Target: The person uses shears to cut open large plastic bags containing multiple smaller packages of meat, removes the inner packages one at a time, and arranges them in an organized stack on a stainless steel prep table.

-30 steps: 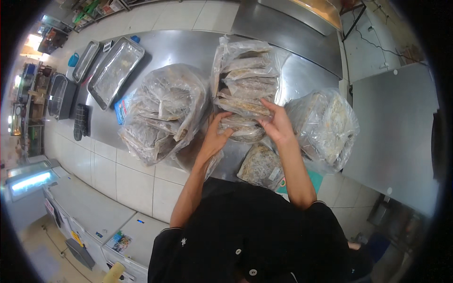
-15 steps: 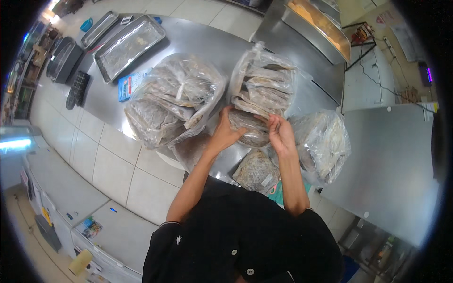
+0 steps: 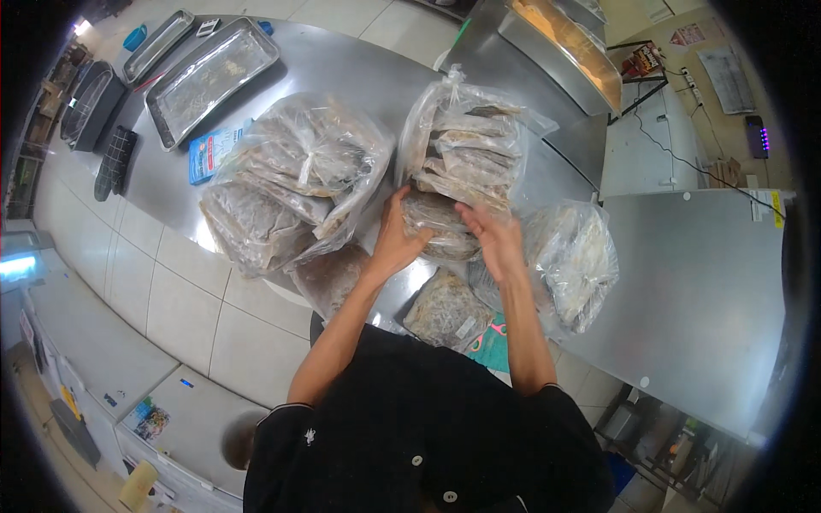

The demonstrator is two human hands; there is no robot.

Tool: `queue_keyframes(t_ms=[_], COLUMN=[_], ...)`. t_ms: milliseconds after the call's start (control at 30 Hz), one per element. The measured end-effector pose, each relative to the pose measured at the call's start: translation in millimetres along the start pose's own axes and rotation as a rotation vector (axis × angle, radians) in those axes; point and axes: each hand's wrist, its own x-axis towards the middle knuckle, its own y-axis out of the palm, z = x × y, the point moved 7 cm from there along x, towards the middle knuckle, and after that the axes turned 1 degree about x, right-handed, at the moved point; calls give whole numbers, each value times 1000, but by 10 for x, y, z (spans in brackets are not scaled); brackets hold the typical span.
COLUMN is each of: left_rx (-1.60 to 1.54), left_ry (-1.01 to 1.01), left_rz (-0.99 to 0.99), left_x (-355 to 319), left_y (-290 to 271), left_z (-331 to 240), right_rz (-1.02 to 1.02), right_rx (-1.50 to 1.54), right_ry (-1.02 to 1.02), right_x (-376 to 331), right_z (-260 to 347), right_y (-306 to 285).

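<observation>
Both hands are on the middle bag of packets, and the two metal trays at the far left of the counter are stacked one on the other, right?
Not quite. The left hand and right hand are on the middle bag, but the head view shows the two metal trays lying side by side on the counter, not stacked.

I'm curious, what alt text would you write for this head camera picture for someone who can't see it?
Seen from above, a person's left hand and right hand grip a clear bag of flat packets on a steel counter. More filled bags lie beside it, with metal trays at the far left.
</observation>
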Motion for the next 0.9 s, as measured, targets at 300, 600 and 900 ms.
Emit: queue_keyframes(t_ms=[300, 600, 900], left_rx=[-108, -106, -87], left_ry=[0, 39, 41], left_rz=[-58, -65, -60], left_x=[-63, -32, -38], left_y=[43, -18, -58], left_z=[77, 65, 105], right_rz=[110, 468, 289], right_rx=[-1215, -1447, -1216], right_ry=[-392, -458, -193], right_x=[59, 113, 236], right_z=[91, 46, -433], right_y=[-22, 271, 71])
